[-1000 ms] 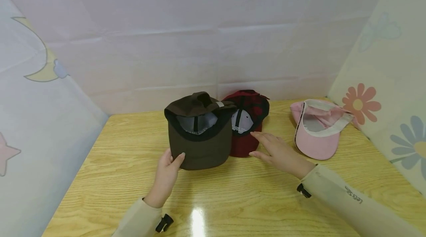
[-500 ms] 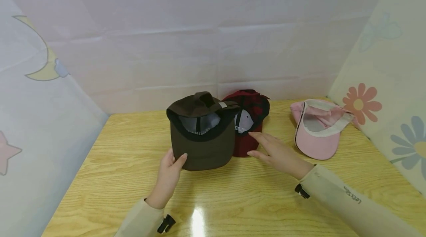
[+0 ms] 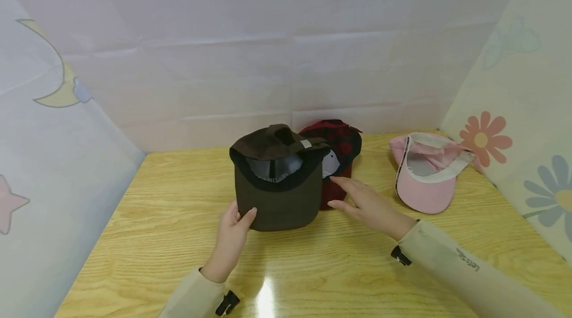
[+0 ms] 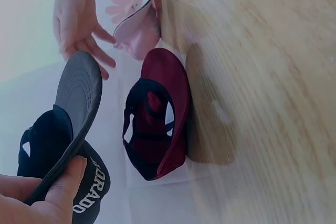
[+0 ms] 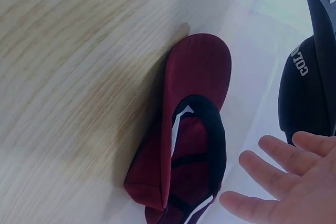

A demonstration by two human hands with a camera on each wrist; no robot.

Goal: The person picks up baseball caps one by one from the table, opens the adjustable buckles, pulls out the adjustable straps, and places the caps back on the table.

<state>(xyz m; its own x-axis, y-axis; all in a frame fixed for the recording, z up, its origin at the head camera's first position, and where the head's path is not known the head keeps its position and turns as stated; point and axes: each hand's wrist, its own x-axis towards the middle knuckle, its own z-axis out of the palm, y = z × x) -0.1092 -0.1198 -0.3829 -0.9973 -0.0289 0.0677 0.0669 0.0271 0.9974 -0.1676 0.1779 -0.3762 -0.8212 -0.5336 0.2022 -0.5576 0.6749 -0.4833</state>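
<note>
Dark cap, brim to 6 o'clock, long axis 12–6; left hand pinching brim at 7–8 o'clock; right hand at 3–4 o'clock, fingers apart.

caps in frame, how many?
3. Dark brown cap, brim gripped by the left hand; dark red cap on the table, partly hidden behind it in the head view; pink cap at the table's right. No sign of others hidden.

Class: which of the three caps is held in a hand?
The dark cap, its brim pinched by the left hand. The red cap and the pink cap sit on the table, unheld.
</note>
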